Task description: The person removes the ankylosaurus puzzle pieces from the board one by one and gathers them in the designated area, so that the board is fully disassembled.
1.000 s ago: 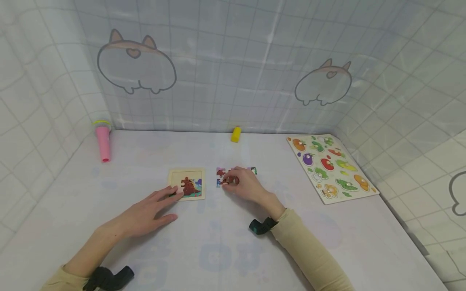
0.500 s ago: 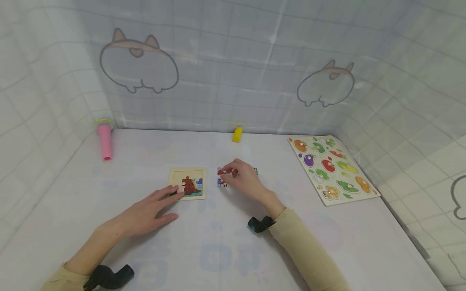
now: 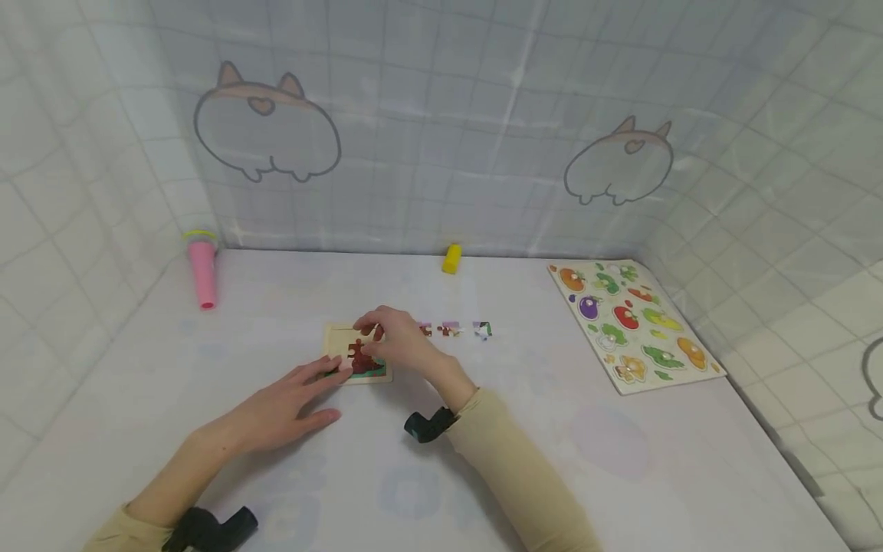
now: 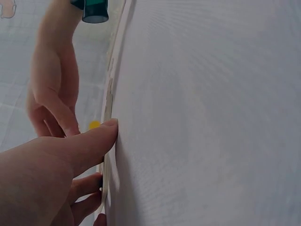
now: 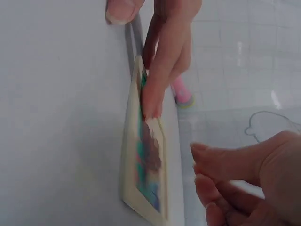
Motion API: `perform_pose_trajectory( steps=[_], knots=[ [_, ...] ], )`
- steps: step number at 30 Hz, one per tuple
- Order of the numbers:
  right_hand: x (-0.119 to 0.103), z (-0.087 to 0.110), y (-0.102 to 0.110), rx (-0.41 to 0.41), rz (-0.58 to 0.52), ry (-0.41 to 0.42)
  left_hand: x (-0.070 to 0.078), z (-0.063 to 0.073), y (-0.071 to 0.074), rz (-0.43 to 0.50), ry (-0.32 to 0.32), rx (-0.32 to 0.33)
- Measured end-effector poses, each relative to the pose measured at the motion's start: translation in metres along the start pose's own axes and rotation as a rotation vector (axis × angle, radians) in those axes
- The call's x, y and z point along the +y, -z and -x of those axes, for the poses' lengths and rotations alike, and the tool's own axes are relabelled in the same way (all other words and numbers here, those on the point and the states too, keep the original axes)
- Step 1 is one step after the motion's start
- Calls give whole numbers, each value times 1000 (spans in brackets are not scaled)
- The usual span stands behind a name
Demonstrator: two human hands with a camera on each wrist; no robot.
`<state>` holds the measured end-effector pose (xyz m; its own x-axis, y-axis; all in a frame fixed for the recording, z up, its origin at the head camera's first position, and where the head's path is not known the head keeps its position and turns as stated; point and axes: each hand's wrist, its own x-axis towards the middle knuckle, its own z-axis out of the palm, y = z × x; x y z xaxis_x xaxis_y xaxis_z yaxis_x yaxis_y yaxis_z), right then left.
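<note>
A square wooden puzzle board (image 3: 333, 331), partly filled with a brown dinosaur picture (image 3: 360, 360), lies flat on the table. My left hand (image 3: 276, 410) rests fingertips on its lower left corner, fingers extended and thumb on the table beside it. Above the board's upper right side hovers my right hand (image 3: 400, 341), its thumb and fingertips drawn together in a pinch around what seems to be a puzzle piece, mostly hidden by the fingers. The right wrist view shows this right hand (image 5: 244, 172) apart from the board (image 5: 128, 174). Several loose puzzle pieces (image 3: 448, 330) lie right of the board.
A vegetable peg puzzle (image 3: 628, 326) lies at the right. Near the back wall stands a small yellow object (image 3: 451, 259). At the far left is a pink toy microphone (image 3: 203, 272). Tiled-pattern sheeting (image 3: 441, 153) encloses the table (image 3: 524, 452) at the back and sides.
My right hand has moved left from the loose pieces to over the puzzle board, its fingers still pinched. The left hand has stayed on the board's corner.
</note>
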<state>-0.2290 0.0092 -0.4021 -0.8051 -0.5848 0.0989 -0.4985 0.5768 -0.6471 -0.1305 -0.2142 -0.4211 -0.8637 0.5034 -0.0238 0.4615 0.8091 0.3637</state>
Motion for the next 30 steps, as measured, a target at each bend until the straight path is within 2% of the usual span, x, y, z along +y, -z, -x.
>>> perform_pose_trajectory(
  steps=[4,11,19,30],
  knots=[
    [2,-4,-11,3,34,-34,1,-1,-1,-6,-1,2],
    [4,-3,-19,26,155,-70,0,-2,0,1,-4,7],
    [8,-2,-27,23,189,-74,1,-2,-1,1,12,-16],
    [7,-1,-30,37,217,-56,0,-2,-3,-12,10,-10]
  ],
)
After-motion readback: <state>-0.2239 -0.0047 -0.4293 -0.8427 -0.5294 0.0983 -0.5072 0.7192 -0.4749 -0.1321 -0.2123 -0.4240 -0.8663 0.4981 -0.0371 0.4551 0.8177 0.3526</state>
